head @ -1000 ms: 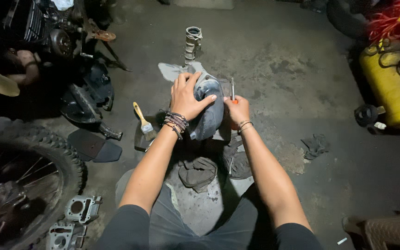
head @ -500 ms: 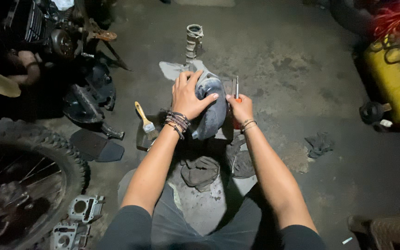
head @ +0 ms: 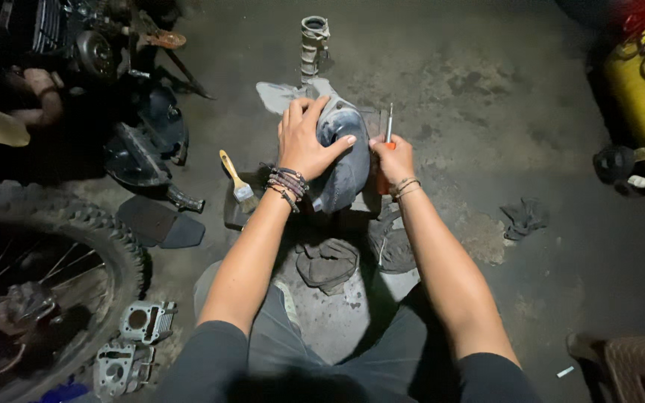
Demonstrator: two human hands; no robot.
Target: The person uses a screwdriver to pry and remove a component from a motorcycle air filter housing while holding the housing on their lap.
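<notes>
Centrally, left hand [head: 306, 142] spread over a rounded grey metal part [head: 343, 160] on the floor; right hand [head: 393, 159] closed round a screwdriver [head: 387, 134], tip up, touching the part's right edge. Could slip off the curved surface and jab fingers. Paintbrush [head: 237, 182] crowding left, rag [head: 328, 261] near; far right floor [head: 487, 97] open.

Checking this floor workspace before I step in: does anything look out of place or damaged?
Nothing looks broken. The left hand rests on a grey rounded part; the right hand holds a screwdriver. A paintbrush, rags and engine parts lie loose on the stained floor.
</notes>
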